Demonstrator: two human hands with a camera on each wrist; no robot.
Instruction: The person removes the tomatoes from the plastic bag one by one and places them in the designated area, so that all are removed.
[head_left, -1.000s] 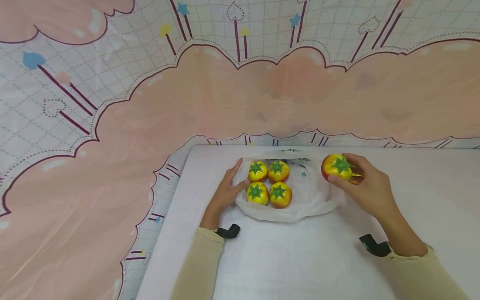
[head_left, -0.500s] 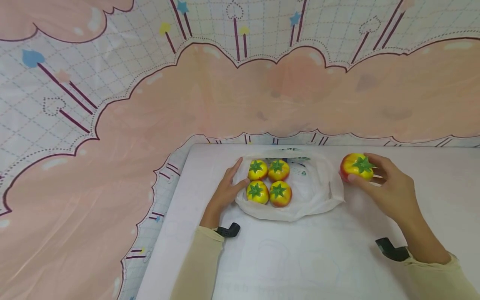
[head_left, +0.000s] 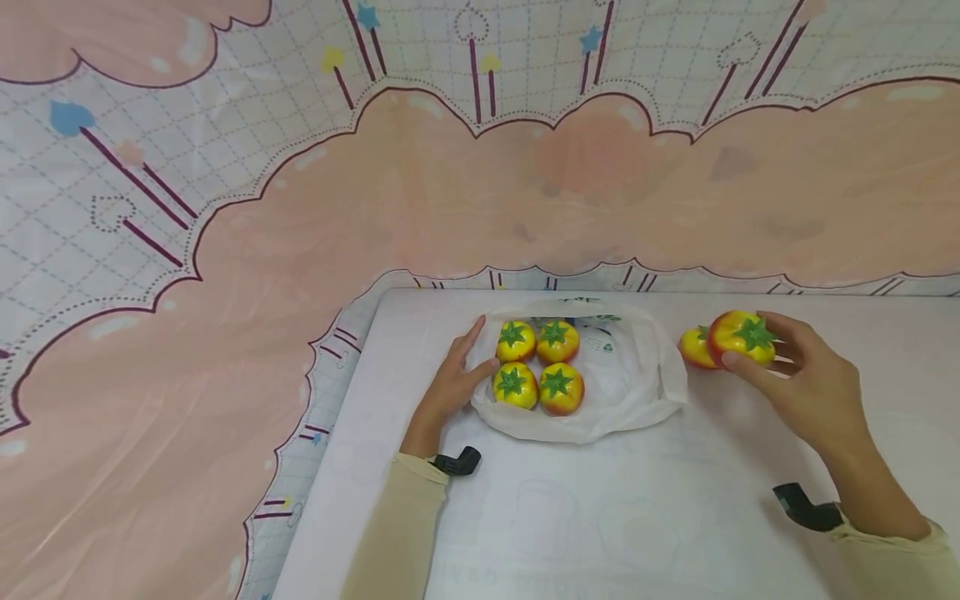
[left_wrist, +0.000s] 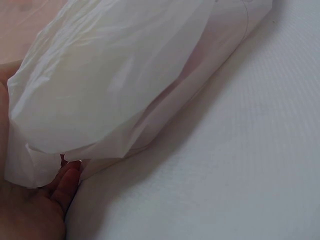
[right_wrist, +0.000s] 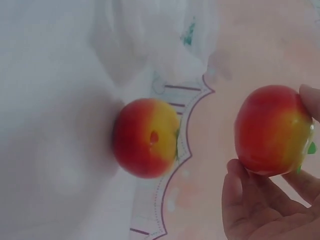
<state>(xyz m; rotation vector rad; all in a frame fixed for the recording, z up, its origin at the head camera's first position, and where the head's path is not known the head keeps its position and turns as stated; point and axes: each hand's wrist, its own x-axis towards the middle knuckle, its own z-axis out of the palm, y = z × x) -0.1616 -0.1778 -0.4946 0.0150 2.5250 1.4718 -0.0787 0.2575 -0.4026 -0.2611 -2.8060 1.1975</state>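
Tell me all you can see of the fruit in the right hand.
Round and glossy, probably plastic, the held fruit is red below and yellow above, its green star-shaped top facing up. The right grip holds it off the table, right of the bag. In the head view, it partly hides another fruit.

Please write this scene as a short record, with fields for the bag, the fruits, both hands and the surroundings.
Container: white plastic bag, mouth open upward
Inside: four yellow-red fruits, two rows of two
Outside: one loose fruit on the white table, right of the bag
Left side: left hand touching the bag's left edge
Right side: right hand holding another fruit above the table
Fruit count: six in view
Background: patterned sheet behind the table
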